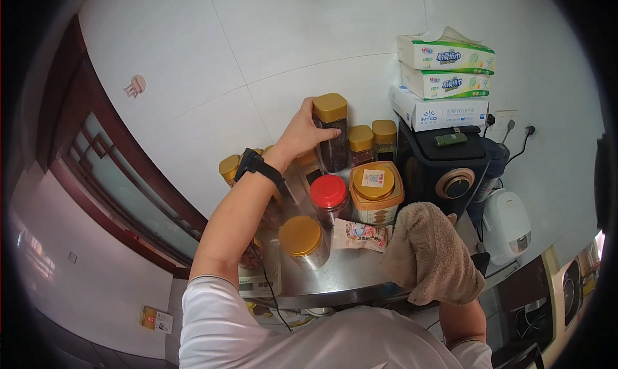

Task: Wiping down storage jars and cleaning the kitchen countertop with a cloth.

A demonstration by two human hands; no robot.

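Note:
My left hand point(306, 133) grips a tall clear jar point(334, 149) with a square gold lid and dark contents, thumb across its front. A brown terry towel point(429, 255) drapes over my right hand point(452, 218), which is mostly hidden; only a fingertip shows above the cloth. Between the hands stand a red-lidded jar point(329, 195) and a square tub point(379, 207) with a gold round lid on top. Nearer me are a round gold-lidded jar point(302, 243) and a paper packet point(361, 235). Two small gold-lidded spice jars point(362, 139) stand beside the tall jar.
A black air fryer point(429, 161) stands at right, bearing a glove box point(446, 118), stacked kitchen-towel packs point(449, 69) and a green object point(451, 139). A white rice cooker point(507, 224) lies beyond. At left, a kitchen scale point(263, 279) and cable sit by the steel tabletop's edge point(333, 294).

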